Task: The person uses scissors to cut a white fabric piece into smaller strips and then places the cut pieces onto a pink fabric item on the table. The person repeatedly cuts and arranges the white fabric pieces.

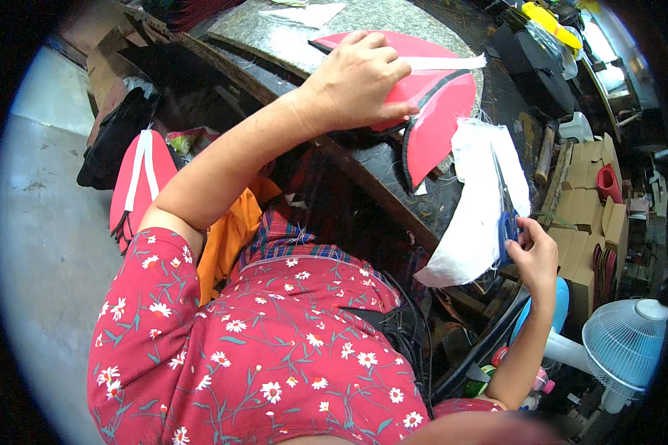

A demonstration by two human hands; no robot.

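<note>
Reaching across to the table, my left hand has its fingers curled over a red curved panel with black edging. Its thumb lies along the panel's near side. A white strip runs across the panel, beyond the fingers. At the right, my right hand has its fingers on the blue handles of a pair of scissors. The scissors lie along a piece of white cloth with frayed edges, their blades pointing away from me. Part of the grip is hidden by the fingers.
Another red panel with white strips hangs at the left. Orange cloth lies beside my lap. White scraps sit at the table's far side. Cardboard boxes and a blue-and-white fan stand at the right, near dark cables.
</note>
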